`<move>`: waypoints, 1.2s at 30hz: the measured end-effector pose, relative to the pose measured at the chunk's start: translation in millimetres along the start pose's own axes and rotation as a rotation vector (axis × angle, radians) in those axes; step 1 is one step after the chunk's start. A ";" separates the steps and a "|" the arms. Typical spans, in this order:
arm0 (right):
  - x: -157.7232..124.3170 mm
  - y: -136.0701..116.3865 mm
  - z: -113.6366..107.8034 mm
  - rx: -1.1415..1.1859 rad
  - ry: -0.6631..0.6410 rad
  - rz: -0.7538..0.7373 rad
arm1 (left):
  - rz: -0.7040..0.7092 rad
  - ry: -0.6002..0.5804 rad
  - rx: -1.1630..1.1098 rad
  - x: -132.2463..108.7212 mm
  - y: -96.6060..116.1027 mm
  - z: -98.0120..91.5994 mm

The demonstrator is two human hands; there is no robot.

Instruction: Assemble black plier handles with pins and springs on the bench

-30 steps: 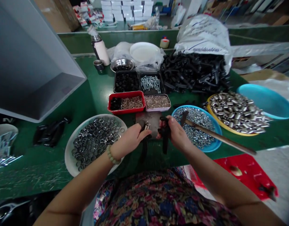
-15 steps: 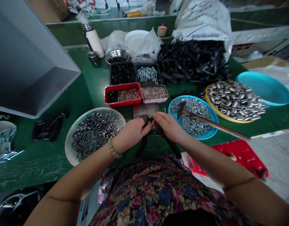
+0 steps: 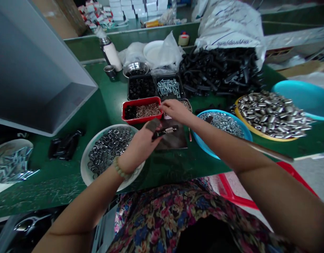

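1. Hands apart: left hand (image 3: pixel 141 146) half curled, black clip with a spring (image 3: pixel 164 131) at its fingertips, above a dark metal plate (image 3: pixel 175 140); grip hard to confirm. Right hand (image 3: pixel 176 110) open and empty, at 12 o'clock from the plate.
2. Possible slip: a loose pinch could free the spring, dropping it toward the rings in a white bowl (image 3: pixel 109 151) at 9 o'clock.
3. Possible spill: a knock from the right forearm (image 3: pixel 217 135) could tip the hammer (image 3: pixel 270 150) at 3 o'clock into a blue bowl (image 3: pixel 222 124) of nuts.
4. Hard to see: hammer head, behind the forearm; a pale tray (image 3: pixel 187 104), mostly under the right hand; a dark patch on the left fingers (image 3: pixel 153 124).
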State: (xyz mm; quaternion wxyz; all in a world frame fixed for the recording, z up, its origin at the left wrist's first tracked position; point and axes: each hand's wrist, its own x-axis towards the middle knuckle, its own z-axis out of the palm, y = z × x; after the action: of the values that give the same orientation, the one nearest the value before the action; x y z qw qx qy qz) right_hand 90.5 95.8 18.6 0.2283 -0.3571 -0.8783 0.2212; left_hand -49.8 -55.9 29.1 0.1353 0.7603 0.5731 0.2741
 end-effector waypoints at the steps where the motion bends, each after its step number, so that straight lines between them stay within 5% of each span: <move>1: 23.0 1.9 3.3 -0.204 -0.050 -0.057 | 0.051 -0.040 0.102 -0.2 0.1 8.3; 5: 79.2 -0.1 27.5 -0.619 -0.264 -0.150 | 0.239 -0.316 0.327 4.2 -6.9 41.2; 7: 85.5 1.6 36.2 -0.637 -0.303 -0.158 | 0.190 -0.276 0.355 18.2 -22.2 36.3; 11: 82.8 10.3 38.5 -0.639 -0.263 -0.207 | -0.060 -0.036 0.446 72.7 -72.0 -7.6; 15: 84.7 12.8 37.1 -0.673 -0.320 -0.170 | -0.113 -0.075 0.435 114.7 -107.5 -27.2; 23: 82.9 7.4 28.7 -0.584 -0.202 -0.200 | -0.145 -0.014 0.332 107.6 -111.7 -13.5; 27: 50.1 4.7 11.8 -0.255 -0.053 -0.089 | -0.189 0.038 0.215 109.1 -115.6 -16.8; 31: -23.5 17.7 1.5 0.147 0.066 0.135 | -0.207 0.111 0.049 104.8 -111.8 -18.9; 36: -81.4 45.2 15.2 0.213 0.067 0.325 | -0.201 0.141 -0.292 68.2 -81.0 10.2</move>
State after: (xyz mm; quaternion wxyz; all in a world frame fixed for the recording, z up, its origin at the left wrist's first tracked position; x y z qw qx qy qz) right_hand 157.9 62.4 -38.3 0.2553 -0.4752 -0.7727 0.3346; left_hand -95.3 34.5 -3.5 0.2304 0.6503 0.6085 0.3921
